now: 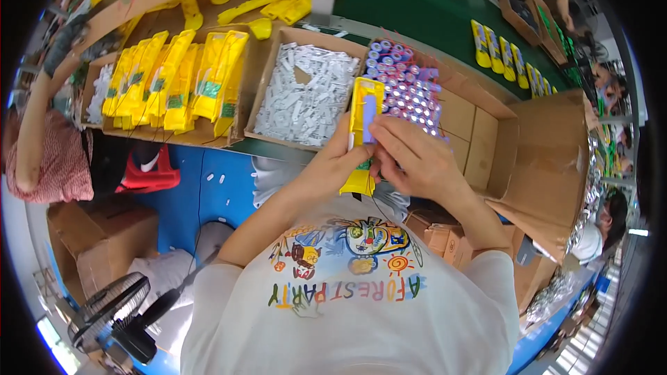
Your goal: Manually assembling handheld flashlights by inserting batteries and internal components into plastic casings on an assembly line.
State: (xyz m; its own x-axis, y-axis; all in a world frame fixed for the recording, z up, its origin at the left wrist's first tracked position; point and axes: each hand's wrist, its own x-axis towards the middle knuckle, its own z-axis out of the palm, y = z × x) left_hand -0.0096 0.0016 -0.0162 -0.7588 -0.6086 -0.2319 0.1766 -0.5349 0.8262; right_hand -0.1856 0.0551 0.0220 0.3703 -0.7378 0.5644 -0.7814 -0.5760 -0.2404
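My left hand (336,161) is wrapped round a long yellow plastic housing (358,112), held upright above the table's near edge. A purple cylindrical battery cell (369,109) lies lengthwise in the housing's open channel. Lower on the housing a green circuit board (364,164) shows in part, and a thin dark wire hangs below it. My right hand (424,160) is closed at the cell's lower end, its fingertips pressed together against cell and housing. Its palm side is hidden. Just beyond both hands stands a box of many purple battery cells (410,90).
A cardboard box of white strips (306,94) is left of the cells. Further left, a box holds yellow housings (174,83) with green boards. More yellow parts (267,3) lie behind. Finished-looking yellow units (511,62) line the green surface. A person's arm (35,118) reaches in at left.
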